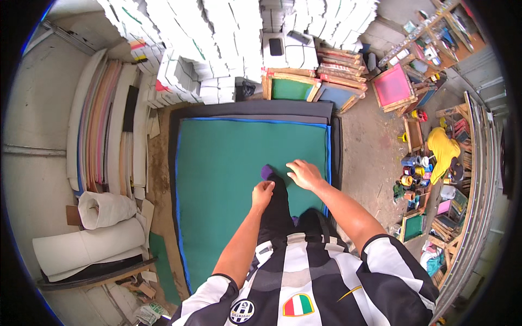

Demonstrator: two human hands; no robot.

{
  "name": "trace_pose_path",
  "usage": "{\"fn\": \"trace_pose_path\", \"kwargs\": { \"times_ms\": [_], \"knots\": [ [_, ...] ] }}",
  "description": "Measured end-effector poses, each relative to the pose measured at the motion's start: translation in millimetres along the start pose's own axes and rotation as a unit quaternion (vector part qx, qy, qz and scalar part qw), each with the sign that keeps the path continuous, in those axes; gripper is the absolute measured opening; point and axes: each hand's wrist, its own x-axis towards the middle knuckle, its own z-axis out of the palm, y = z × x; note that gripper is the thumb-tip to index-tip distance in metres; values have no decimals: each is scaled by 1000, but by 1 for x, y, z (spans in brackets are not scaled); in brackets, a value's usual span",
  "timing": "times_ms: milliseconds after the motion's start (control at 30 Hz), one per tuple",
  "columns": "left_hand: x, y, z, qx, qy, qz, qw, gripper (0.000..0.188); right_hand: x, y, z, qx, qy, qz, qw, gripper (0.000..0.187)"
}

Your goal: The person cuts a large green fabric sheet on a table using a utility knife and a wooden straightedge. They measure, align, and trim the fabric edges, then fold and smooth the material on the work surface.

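A large green sheet (223, 157) lies flat on a stack of blue and black sheets (331, 108), whose edges show around it. I am standing on it, one foot in a purple sock (267, 172) stretched forward. My left hand (263, 193) hovers over my leg, its fingers curled and pressed together; anything inside them is hidden. To the right of the foot, my right hand (304, 174) is above the sheet with its fingers apart and nothing in them.
White stacked bundles (217, 32) rise at the far side, beside framed screens (293, 87). Sheets (103, 125) lean on the left wall above white rolls (89, 242). At right, a person in yellow (443, 152) bends among paint pots (416, 171) and frames.
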Motion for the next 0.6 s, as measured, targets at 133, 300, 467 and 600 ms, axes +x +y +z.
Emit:
{"fn": "trace_pose_path", "kwargs": {
  "times_ms": [133,300,467,600],
  "knots": [
    [116,15,0,83,-1,21,996,41,99,49,26,23,-48,20,998,36],
    [245,-15,8,135,-4,-21,991,40,199,123,104,14,-94,57,994,36],
    [390,-69,41,269,-35,-51,961,54,319,217,219,-17,-156,78,985,36],
    [474,-120,69,298,-32,-83,950,68,395,256,294,-56,-235,92,966,39]
  ]
}}
